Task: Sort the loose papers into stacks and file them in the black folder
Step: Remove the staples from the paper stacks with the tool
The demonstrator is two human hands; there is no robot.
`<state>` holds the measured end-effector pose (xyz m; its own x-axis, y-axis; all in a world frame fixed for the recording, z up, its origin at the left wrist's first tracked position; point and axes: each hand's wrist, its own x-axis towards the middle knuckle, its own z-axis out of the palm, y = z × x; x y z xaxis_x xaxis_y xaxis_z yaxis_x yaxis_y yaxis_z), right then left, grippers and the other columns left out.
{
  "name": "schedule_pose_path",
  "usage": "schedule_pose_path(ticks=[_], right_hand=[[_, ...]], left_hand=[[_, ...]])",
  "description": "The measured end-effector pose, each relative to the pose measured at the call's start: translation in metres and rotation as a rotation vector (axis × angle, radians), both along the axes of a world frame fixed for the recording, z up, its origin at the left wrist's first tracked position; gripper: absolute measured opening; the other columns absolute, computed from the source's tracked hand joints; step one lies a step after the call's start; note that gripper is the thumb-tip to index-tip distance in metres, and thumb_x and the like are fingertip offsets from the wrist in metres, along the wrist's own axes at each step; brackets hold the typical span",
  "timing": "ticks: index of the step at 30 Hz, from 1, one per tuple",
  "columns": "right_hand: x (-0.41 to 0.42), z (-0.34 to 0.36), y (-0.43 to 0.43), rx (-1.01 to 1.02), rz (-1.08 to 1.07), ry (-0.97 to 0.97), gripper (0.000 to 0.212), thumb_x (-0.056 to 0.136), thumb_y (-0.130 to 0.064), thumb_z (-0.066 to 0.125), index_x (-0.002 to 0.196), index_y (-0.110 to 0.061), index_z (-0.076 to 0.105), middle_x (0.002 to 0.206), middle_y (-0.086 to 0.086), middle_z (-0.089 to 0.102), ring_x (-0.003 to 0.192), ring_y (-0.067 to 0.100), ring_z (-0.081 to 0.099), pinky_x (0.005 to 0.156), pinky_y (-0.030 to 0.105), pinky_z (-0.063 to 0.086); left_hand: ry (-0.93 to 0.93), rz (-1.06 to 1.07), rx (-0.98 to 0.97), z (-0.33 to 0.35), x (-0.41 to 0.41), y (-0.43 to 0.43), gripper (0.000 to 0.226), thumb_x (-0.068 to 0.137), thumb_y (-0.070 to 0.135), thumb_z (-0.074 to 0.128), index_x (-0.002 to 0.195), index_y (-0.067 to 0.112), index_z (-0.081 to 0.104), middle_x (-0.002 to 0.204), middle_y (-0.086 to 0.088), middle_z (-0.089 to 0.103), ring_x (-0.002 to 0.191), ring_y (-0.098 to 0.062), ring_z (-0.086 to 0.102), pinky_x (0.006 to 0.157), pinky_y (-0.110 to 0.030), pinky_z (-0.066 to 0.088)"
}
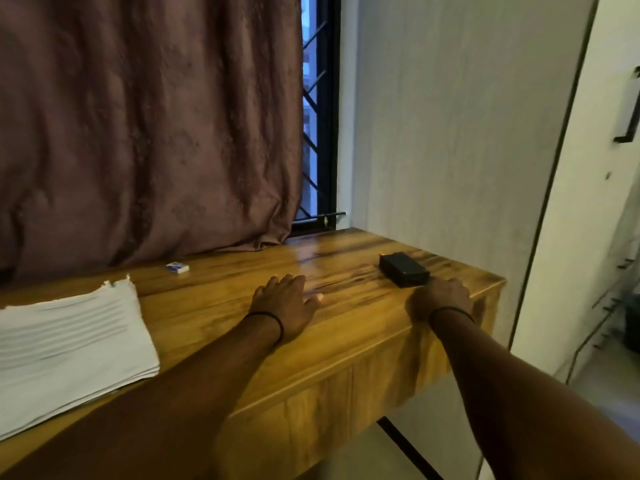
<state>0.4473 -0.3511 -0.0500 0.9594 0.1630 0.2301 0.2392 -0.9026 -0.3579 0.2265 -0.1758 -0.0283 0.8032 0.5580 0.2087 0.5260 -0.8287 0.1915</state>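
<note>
Two hands, both empty: left hand (284,306) spread flat on desk (346,344), right hand (441,299) relaxed just beside a black box (403,270); papers (69,344), one fanned stack, lie well left of the left hand, the nearer, long axis uncertain where the frame crops it; folder unseen.

No legible text anywhere.

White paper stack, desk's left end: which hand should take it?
Left. The left hand lies flat on the brown wooden desk, nearer the white paper stack. The right hand rests at the far right end by the small black rectangular box and would likely need a longer, crossing reach.
</note>
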Motion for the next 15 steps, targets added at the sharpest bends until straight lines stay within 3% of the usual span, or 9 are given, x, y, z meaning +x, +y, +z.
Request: schedule_pose_path(ticks=[4, 9, 15], right_hand=[[0.006, 0.004, 0.008, -0.073, -0.022, -0.127, 0.033, 0.099, -0.027, 0.045, 0.121, -0.009, 0.061, 0.121, 0.017, 0.06, 0.11, 0.032, 0.056, 0.087, 0.038, 0.049], [-0.02, 0.016, 0.022, -0.08, -0.03, -0.124, 0.031, 0.099, -0.025, 0.049, 0.12, -0.006, 0.061, 0.118, 0.016, 0.06, 0.105, 0.031, 0.06, 0.086, 0.039, 0.05], [-0.126, 0.032, 0.079, -0.109, 0.252, -0.038, 0.03, 0.091, -0.033, 0.06, 0.114, -0.014, 0.064, 0.117, 0.011, 0.062, 0.107, 0.026, 0.06, 0.088, 0.038, 0.053]], left_hand=[[0.0, 0.05, -0.015, -0.002, -0.002, 0.012, 0.066, 0.096, 0.062, 0.031, 0.149, 0.024, 0.03, 0.155, -0.002, 0.033, 0.14, -0.029, 0.028, 0.111, -0.043, 0.024], [-0.001, 0.053, -0.034, 0.003, -0.011, 0.015, 0.062, 0.096, 0.059, 0.037, 0.146, 0.021, 0.035, 0.15, -0.006, 0.04, 0.136, -0.031, 0.034, 0.108, -0.044, 0.028], [-0.05, 0.128, -0.054, 0.02, -0.057, 0.037, 0.05, 0.096, 0.045, 0.045, 0.139, 0.019, 0.044, 0.144, -0.009, 0.045, 0.131, -0.031, 0.04, 0.105, -0.042, 0.033]])
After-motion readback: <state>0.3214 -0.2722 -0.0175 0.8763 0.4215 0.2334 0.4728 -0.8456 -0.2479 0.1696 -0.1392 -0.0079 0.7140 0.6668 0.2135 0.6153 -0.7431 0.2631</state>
